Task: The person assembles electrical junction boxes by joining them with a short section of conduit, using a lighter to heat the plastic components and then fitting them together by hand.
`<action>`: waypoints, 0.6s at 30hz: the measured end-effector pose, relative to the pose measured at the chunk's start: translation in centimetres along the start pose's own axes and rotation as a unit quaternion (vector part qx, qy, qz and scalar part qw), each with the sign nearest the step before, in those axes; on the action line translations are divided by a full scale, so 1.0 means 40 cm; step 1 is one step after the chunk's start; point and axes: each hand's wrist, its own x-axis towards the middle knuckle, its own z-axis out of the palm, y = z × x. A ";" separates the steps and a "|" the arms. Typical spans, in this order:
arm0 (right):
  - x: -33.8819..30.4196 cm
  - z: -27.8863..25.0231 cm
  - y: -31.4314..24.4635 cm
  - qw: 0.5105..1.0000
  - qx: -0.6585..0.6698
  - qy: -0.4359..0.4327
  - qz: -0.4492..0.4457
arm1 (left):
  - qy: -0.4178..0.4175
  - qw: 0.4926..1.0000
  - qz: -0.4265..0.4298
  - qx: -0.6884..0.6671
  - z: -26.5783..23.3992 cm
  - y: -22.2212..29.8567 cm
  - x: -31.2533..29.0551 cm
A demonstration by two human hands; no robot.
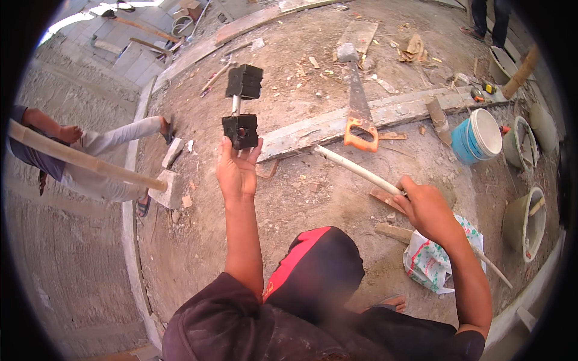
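Note:
My left hand (238,167) grips the lower of two black plastic electrical boxes (239,132) from below, raised in front of me. A short white pipe (236,105) joins this box to the upper black box (245,82). In my right hand (424,207) is a long white plastic pipe (358,170), held tilted, its far end near the wooden plank and its other end running back past my forearm. Beyond the pipe, a handsaw (360,114) with an orange handle leans across the plank (301,137).
A blue-and-white bucket (475,137) and several grey buckets (522,225) stand at the right. A printed plastic bag (428,262) lies by my right forearm. At the left, another person (90,141) is beside a bamboo pole (84,157). Someone's legs (489,21) show far right.

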 end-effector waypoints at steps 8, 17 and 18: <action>0.036 0.118 0.070 0.996 -0.057 -0.018 0.071 | -0.133 0.950 -0.195 -0.204 -0.057 -0.051 0.002; 0.053 0.065 0.007 0.975 0.099 0.192 -0.048 | -0.111 0.979 -0.173 -0.016 0.021 -0.129 -0.102; 0.060 0.040 -0.040 0.969 0.066 0.214 -0.103 | -0.123 0.974 -0.189 -0.015 0.028 -0.131 -0.113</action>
